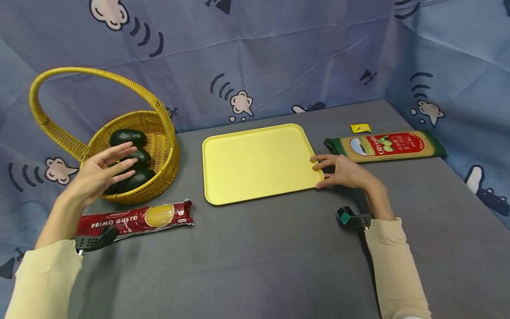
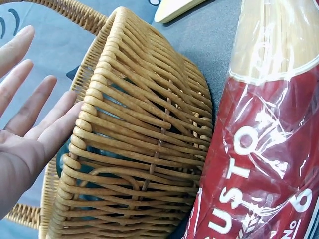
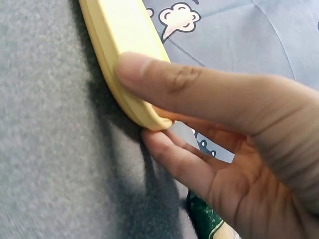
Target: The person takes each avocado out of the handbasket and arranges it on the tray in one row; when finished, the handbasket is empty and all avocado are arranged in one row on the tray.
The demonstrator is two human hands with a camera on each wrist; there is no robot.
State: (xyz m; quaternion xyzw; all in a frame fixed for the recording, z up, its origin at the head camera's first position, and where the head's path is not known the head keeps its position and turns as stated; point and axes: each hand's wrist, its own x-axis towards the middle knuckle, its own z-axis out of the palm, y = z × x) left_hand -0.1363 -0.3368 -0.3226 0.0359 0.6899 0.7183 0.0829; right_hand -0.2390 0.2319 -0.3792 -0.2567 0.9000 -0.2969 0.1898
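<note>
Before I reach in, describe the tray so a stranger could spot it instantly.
On the gray table, look right of the wicker basket. The tray is there, the right hand gripping its right end. It alone is broad, flat and plain yellow.

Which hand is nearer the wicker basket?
Left. The left hand is close by the opening of the wicker basket; the right hand is farther off, gripping the right end of the yellow tray.

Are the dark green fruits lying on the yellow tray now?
No, the dark green fruits in view lie inside the wicker basket, left of the yellow tray.
</note>
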